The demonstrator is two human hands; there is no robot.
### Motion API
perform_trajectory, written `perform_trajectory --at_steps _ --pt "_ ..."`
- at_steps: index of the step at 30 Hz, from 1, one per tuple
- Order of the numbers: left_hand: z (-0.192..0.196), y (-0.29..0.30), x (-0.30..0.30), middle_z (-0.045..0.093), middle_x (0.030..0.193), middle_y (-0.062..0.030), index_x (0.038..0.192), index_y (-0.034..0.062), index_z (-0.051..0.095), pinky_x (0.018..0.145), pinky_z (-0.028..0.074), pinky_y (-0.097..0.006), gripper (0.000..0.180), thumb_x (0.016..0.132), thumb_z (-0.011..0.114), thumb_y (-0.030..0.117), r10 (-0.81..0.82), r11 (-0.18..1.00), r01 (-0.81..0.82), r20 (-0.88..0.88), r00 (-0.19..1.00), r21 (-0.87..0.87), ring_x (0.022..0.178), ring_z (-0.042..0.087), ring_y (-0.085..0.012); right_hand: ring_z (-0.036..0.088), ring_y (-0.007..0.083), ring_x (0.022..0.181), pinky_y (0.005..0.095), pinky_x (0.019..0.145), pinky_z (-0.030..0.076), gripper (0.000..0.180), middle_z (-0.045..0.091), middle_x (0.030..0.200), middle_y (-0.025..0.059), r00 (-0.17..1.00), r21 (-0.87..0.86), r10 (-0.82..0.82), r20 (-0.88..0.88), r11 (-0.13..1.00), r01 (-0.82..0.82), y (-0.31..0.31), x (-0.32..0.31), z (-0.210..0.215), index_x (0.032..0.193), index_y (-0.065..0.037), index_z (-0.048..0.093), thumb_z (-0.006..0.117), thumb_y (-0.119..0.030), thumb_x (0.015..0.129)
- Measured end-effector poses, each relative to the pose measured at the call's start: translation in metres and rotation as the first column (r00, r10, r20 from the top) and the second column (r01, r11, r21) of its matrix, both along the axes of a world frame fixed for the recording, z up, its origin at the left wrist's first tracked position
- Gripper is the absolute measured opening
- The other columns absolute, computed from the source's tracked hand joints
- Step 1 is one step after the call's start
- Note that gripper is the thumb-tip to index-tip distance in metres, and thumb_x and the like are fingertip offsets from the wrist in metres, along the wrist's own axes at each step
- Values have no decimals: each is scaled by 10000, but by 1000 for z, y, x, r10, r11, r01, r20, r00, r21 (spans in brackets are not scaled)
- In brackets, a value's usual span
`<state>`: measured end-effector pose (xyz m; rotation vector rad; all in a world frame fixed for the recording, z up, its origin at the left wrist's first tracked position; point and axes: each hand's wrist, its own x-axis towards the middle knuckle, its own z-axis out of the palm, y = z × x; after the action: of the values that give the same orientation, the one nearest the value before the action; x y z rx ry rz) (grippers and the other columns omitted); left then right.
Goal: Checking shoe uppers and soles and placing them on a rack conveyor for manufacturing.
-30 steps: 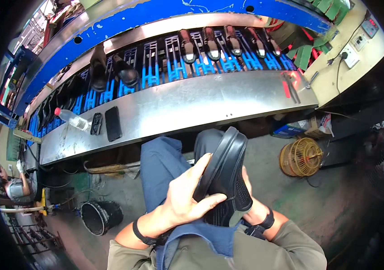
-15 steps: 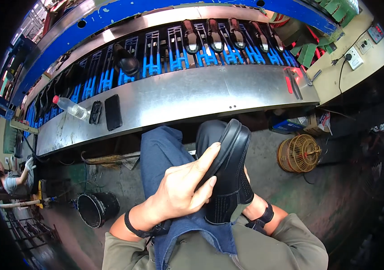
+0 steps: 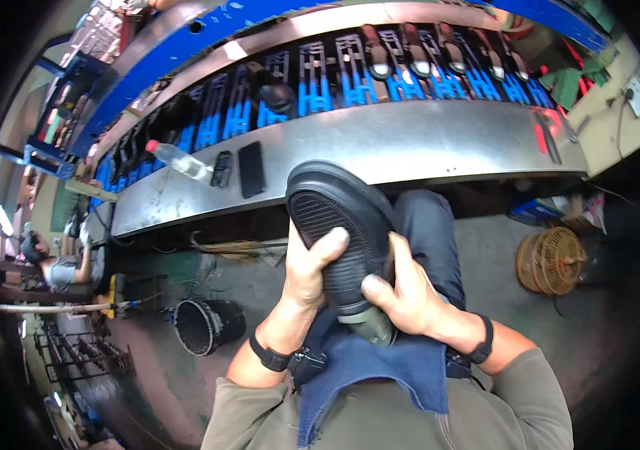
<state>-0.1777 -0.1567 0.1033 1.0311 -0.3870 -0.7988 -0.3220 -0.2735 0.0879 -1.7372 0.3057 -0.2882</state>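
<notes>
A black shoe [image 3: 332,238] is held over my lap with its ridged sole facing up and its toe pointing away from me. A greenish-grey piece, which looks like a shoe last [image 3: 371,327], sticks out at the heel end. My left hand [image 3: 309,264] grips the shoe's left side, thumb lying on the sole. Around the right side near the heel is my right hand [image 3: 405,289], its thumb also pressed on the sole. The fingers of both hands are partly hidden behind the shoe.
A metal ledge [image 3: 410,142] runs ahead, carrying a bottle [image 3: 181,160], a phone [image 3: 252,169] and tools [image 3: 548,135]. Behind it, several shoes [image 3: 414,56] sit on a blue-barred rack. A black bucket [image 3: 207,326] and a wicker basket [image 3: 551,260] stand on the floor. A person [image 3: 68,262] works far left.
The shoe has been turned from upper-side view to sole up. My left hand, earlier pointing along its edge, now grips its side; my right hand has come into view around the other side.
</notes>
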Motion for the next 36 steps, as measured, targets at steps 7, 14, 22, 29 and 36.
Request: perform_trajectory --at_steps 7,14,22,29,36 --pt "-40 61 3 622 1312 -180 1394 11 503 1021 528 -458 676 881 679 415 -145 973 64 -371 917 -222 1152 646 -309 623 149 521 295 512 487 399 624 641 62 973 -318 220 67 929 -188 -32 14 32 1087 12 569 803 -207 849" --pt "-29 53 -18 606 1299 -160 1410 12 489 1035 511 -412 828 805 730 523 -191 978 153 -316 929 -141 1167 632 -279 544 290 515 375 527 428 616 504 616 128 788 -349 575 218 800 -487 -58 54 33 1418 26 404 674 -207 915" --pt "-62 53 -22 626 1307 -216 1396 -33 493 1053 516 -451 695 885 705 388 -176 968 47 -534 827 -247 1180 647 -322 635 385 600 454 585 508 729 611 701 203 954 -479 298 -14 836 -268 -10 -2 22 1428 131 340 675 -198 870" --pt "-78 11 7 650 1271 -197 1308 -11 576 975 561 -432 486 989 559 355 -144 989 133 -634 760 -65 1090 686 -296 450 447 1331 519 1071 409 772 435 1451 255 974 -698 227 -2 697 -164 1 -71 -14 1414 -61 517 708 -53 666" --pt "-66 33 18 689 1107 -129 1263 24 623 890 539 -361 529 1046 453 475 -384 834 433 -204 901 342 986 662 -224 438 458 1349 510 1118 382 703 463 1450 227 857 -474 292 424 878 -65 -25 8 48 1386 -96 544 728 -55 709"
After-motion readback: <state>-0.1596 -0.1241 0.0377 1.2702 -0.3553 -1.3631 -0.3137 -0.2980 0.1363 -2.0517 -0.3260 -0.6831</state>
